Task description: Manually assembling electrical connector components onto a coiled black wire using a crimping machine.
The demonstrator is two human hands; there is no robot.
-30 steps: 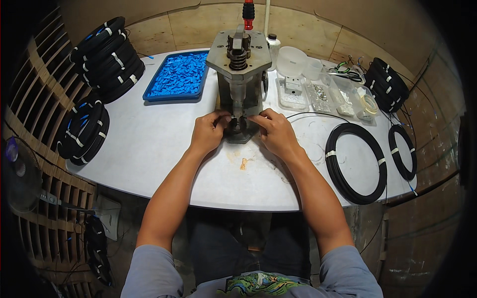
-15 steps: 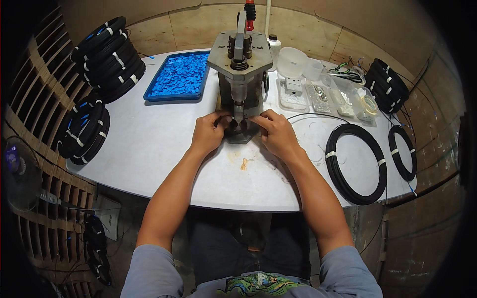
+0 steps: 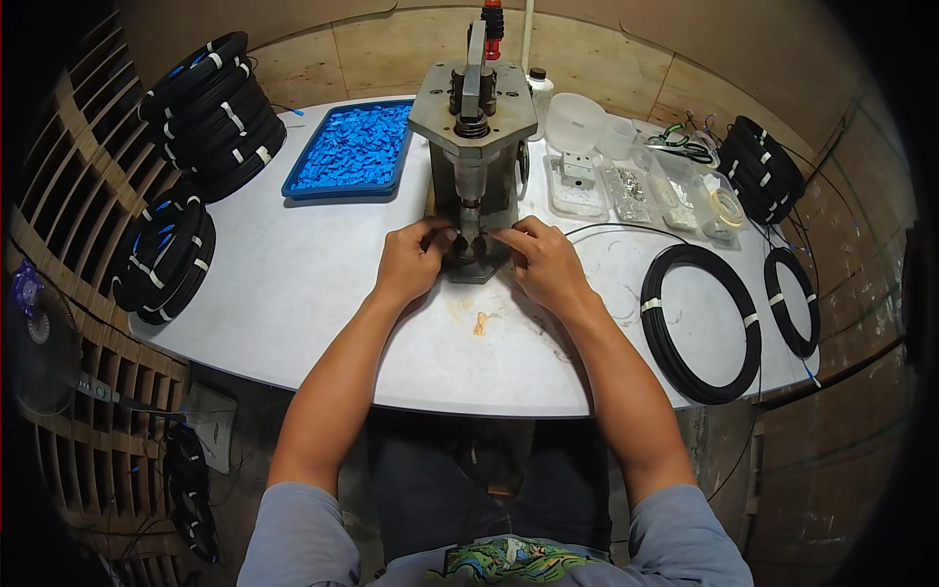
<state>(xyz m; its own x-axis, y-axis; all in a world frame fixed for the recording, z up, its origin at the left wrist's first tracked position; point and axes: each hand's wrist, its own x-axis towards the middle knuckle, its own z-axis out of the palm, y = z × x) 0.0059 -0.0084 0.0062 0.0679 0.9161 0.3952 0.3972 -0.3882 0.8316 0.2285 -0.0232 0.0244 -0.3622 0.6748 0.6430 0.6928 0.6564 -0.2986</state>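
Note:
A grey metal bench press (image 3: 474, 127) stands on the white table in front of me. My left hand (image 3: 414, 256) is at the left of the press's lower tool, thumb and fingertips pinched together; what they hold is too small and dark to make out. On the other side, my right hand (image 3: 541, 252) grips the end of a thin black cable (image 3: 626, 226), close to the tool. The cable runs right toward a black cable coil (image 3: 700, 324) tied with white bands. The cable's tip is hidden between my fingers and the press.
Blue parts fill a blue tray (image 3: 347, 152) behind my left hand. Stacked black coils (image 3: 220, 122) stand at the left, more coils (image 3: 763, 171) at the right. Clear boxes of small parts (image 3: 631, 191) sit beyond my right hand. An orange scrap (image 3: 480, 324) lies near the press.
Both hands and the cable look unmoved at the press. The fan at the far left has turned slightly.

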